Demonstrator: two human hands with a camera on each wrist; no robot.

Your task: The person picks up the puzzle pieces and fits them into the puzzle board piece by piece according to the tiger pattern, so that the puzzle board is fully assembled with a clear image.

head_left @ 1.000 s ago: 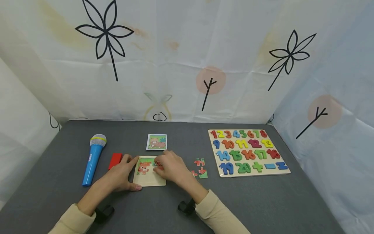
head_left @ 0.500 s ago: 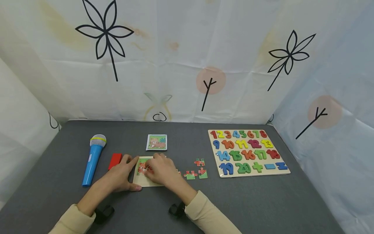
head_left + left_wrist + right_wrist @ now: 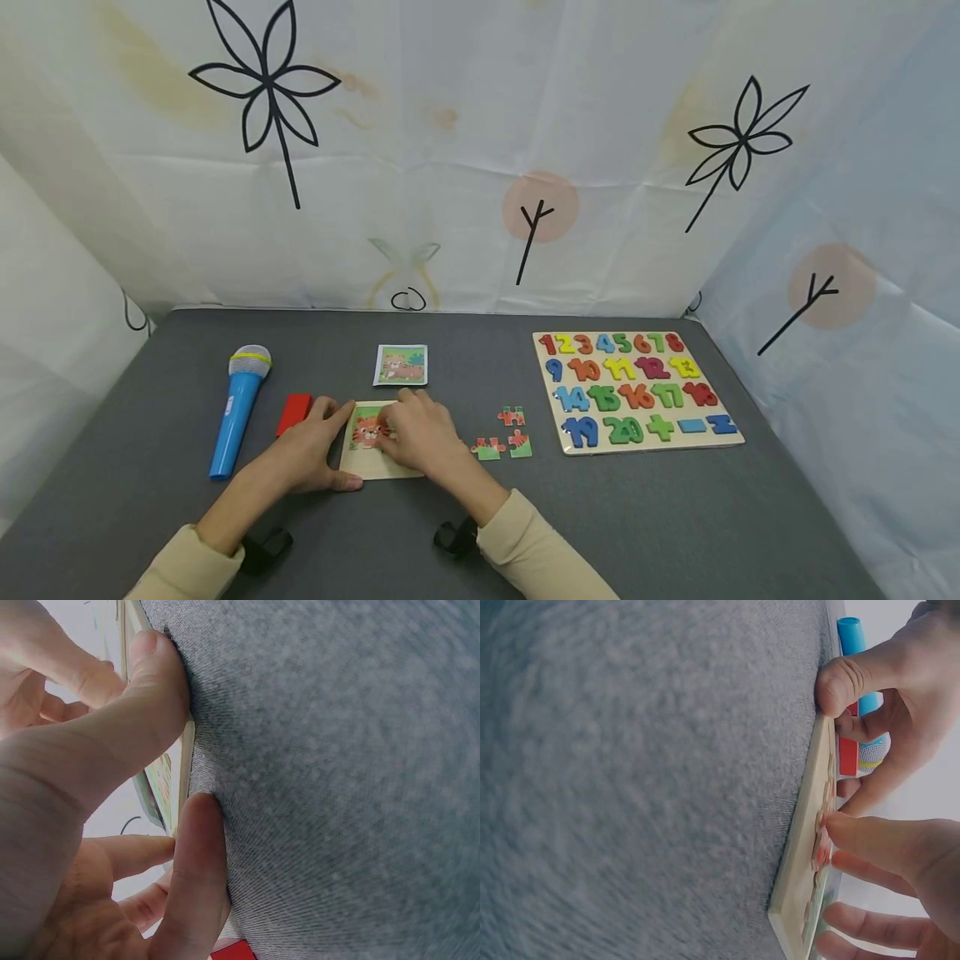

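A wooden puzzle board [image 3: 375,467] lies flat with part of an animal picture assembled at its upper left. My left hand [image 3: 311,450] grips the board's left side, thumb at the front edge and fingertip near the far corner. Over the board, my right hand [image 3: 422,433] pinches a jigsaw piece [image 3: 821,847] between thumb and index finger, against the pieces lying there; the hand covers much of the picture from above. Loose jigsaw pieces rest to the right: one farther back [image 3: 512,415], and two nearer, a left one [image 3: 488,451] and a right one [image 3: 520,444].
A picture card [image 3: 401,365] lies just behind the board. To the left are a red block [image 3: 294,412] and a blue toy microphone [image 3: 238,412]. A wooden number board [image 3: 637,393] with colourful digits occupies the right of the grey table [image 3: 645,517].
My right hand has moved left across the board with the piece, from its upper right toward the animal's face, then stays nearly still. The left hand keeps its hold on the board.
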